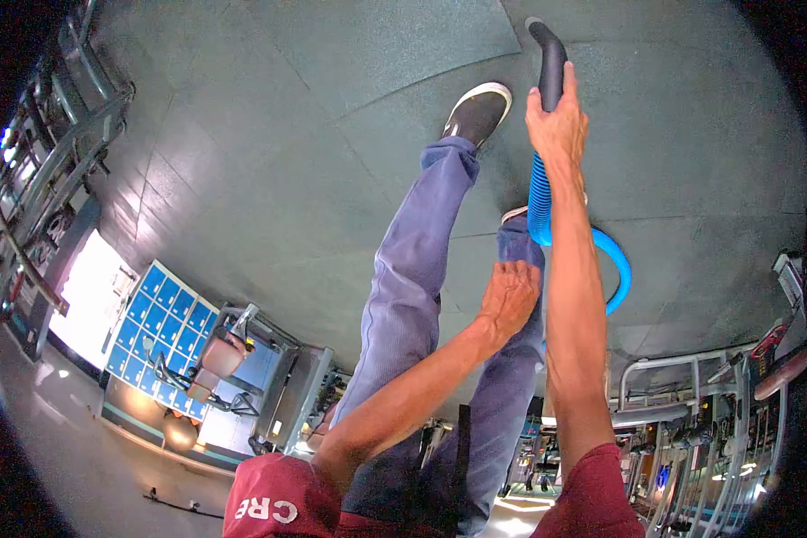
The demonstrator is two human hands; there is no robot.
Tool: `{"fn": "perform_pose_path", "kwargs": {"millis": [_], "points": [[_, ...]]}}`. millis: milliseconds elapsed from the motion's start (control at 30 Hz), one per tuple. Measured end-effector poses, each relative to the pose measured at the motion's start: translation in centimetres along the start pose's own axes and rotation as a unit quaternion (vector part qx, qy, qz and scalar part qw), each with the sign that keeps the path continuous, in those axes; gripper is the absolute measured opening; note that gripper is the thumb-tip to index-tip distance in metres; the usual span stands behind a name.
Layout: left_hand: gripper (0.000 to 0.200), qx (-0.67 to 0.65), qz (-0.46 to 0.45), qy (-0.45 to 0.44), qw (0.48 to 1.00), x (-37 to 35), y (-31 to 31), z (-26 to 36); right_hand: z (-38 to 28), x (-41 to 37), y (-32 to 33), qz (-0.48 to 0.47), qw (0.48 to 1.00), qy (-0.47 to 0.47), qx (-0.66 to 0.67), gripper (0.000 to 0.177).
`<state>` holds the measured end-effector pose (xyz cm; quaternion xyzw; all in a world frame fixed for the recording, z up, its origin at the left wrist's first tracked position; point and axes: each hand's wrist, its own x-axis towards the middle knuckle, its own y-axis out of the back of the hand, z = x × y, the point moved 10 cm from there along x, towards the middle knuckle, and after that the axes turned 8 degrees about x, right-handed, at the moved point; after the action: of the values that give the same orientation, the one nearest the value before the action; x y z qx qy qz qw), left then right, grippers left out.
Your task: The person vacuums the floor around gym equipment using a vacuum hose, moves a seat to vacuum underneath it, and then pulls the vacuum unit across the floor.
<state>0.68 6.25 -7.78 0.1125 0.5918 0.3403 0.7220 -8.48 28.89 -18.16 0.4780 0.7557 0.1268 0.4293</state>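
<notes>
My right hand (558, 125), arm stretched forward, is wrapped round the black curved wand end (551, 70) of a vacuum hose, one finger lying along it. The wand's tip points away from me, low over the dark floor. From behind the grip runs the ribbed blue hose (539, 202), which loops out to the right and passes behind my forearm. In front of my right knee, my left hand (511, 294) has its fingers curled in; I cannot tell what, if anything, is inside them. My trouser legs and a dark shoe (478, 115) show beside the wand.
Dark rubber floor mats (359, 54) with visible seams lie ahead. Gym machines with metal frames (72, 99) stand at the left, more metal racks (690, 394) at the right. Blue-doored lockers (160, 323) and a padded exercise machine (222, 354) appear at the lower left.
</notes>
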Motion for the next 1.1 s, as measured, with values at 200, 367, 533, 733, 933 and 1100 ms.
{"fn": "perform_pose_path", "kwargs": {"millis": [200, 367, 533, 733, 933, 1100], "points": [[0.017, -0.042, -0.028, 0.015, 0.999, -1.2, -1.8, -0.1, 0.3, -0.6, -2.3, -0.036, 0.996, -0.043, -0.071, 0.073], [0.019, -0.036, -0.014, 0.014, 0.999, -1.0, -1.3, -0.6, -1.7, -1.4, 0.9, -0.015, 0.998, -0.018, -0.064, 0.074], [0.025, -0.005, -0.041, -0.017, 0.999, -1.2, -0.8, -0.4, -3.6, 7.1, 5.0, 0.045, 0.995, 0.051, -0.074, 0.074], [0.029, 0.004, -0.023, -0.017, 1.0, -1.2, -0.4, -1.0, -3.2, 11.7, 3.2, 0.012, 0.992, 0.035, -0.119, 0.074], [0.031, 0.008, -0.033, -0.02, 0.999, -0.7, -0.4, -0.8, -1.9, 5.6, 1.3, -0.044, 0.995, 0.023, -0.085, 0.072], [0.035, 0.009, -0.036, -0.037, 0.999, -0.1, 0.8, -0.7, -0.3, 3.5, 8.4, 0.03, 0.999, 0.04, -0.02, 0.074]]}}
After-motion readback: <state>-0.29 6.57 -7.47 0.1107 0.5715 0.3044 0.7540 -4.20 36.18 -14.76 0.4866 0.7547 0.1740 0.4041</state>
